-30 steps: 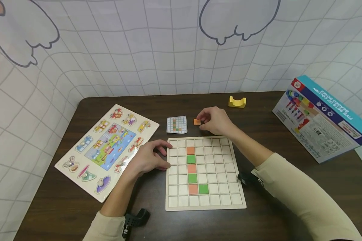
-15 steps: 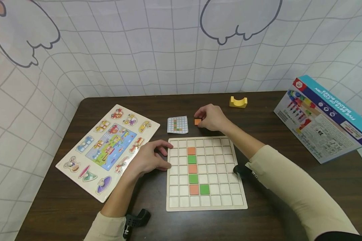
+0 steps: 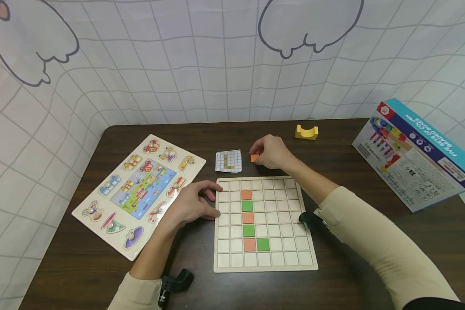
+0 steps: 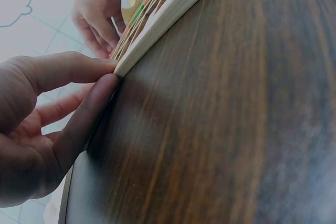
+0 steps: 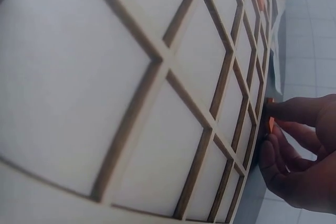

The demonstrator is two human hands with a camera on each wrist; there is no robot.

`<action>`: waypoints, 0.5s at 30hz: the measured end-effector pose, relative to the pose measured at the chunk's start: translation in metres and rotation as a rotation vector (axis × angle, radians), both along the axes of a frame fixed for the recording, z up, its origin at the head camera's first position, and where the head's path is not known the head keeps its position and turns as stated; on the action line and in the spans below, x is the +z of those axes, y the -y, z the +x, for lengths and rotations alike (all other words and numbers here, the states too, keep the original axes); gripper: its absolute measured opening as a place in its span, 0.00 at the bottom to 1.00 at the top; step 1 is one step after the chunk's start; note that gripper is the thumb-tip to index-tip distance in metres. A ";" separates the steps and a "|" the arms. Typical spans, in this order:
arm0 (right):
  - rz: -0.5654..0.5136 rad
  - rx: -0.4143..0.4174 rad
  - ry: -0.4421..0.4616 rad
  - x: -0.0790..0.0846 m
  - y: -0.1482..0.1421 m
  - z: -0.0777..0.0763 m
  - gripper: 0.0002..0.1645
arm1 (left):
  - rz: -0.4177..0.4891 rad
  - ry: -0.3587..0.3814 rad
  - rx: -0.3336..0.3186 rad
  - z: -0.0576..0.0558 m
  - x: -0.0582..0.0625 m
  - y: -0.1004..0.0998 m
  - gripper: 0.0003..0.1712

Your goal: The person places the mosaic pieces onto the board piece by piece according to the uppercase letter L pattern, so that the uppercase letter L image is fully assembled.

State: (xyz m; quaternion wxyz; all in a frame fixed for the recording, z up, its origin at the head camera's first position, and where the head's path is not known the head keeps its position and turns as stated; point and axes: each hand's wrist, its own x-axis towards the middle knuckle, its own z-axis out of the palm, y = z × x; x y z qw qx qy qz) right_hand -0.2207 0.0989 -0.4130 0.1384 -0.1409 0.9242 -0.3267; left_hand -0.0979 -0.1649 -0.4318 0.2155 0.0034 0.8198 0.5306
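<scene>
My right hand (image 3: pixel 272 151) is beyond the far edge of the grid board and pinches a small orange square tile (image 3: pixel 254 158) between thumb and finger. In the right wrist view the tile (image 5: pixel 270 116) shows edge-on at the fingertips. The wooden grid board (image 3: pixel 283 232) lies flat, with several orange and green tiles (image 3: pixel 249 230) in one column and one green tile (image 3: pixel 262 244) beside its lowest. My left hand (image 3: pixel 191 202) touches the board's left edge with spread thumb and fingertip. A small card (image 3: pixel 228 161) printed with a coloured grid lies left of the pinched tile.
At the left lies a picture puzzle board (image 3: pixel 100 228) with knobbed pieces, partly under my left forearm. A yellow curved block (image 3: pixel 306 132) sits near the back edge, and a printed toy box (image 3: pixel 414 159) stands at the right. A white gridded curtain (image 3: pixel 201 77) hangs behind the table.
My right hand has shifted slightly left, and its fingers have closed in on the orange tile. The left hand keeps its place at the board's edge.
</scene>
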 end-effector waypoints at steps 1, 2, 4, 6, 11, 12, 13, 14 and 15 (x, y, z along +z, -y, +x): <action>0.003 0.001 -0.001 0.001 0.000 0.001 0.14 | 0.005 0.004 0.002 0.000 0.000 0.000 0.35; 0.005 0.000 -0.002 0.001 0.000 0.001 0.13 | 0.010 0.009 0.003 0.000 0.000 0.000 0.35; 0.012 -0.001 -0.007 0.002 0.000 0.001 0.13 | 0.022 0.019 0.007 0.001 0.001 -0.001 0.35; 0.020 -0.003 -0.014 0.002 0.000 0.001 0.13 | 0.030 0.028 0.013 0.001 0.001 -0.001 0.35; 0.028 0.002 -0.028 0.005 -0.001 0.003 0.13 | 0.018 0.020 0.008 0.001 0.002 -0.002 0.34; 0.029 0.005 -0.028 0.005 -0.001 0.003 0.13 | 0.016 0.020 0.005 0.001 0.002 -0.002 0.34; 0.029 0.007 -0.025 0.006 -0.001 0.004 0.13 | 0.013 0.020 0.003 0.001 0.002 -0.002 0.34; 0.030 0.009 -0.024 0.007 -0.001 0.004 0.12 | 0.010 0.020 0.003 0.001 0.002 -0.002 0.34; 0.035 0.010 -0.025 0.007 -0.001 0.005 0.12 | 0.008 0.019 0.004 0.001 0.002 -0.002 0.34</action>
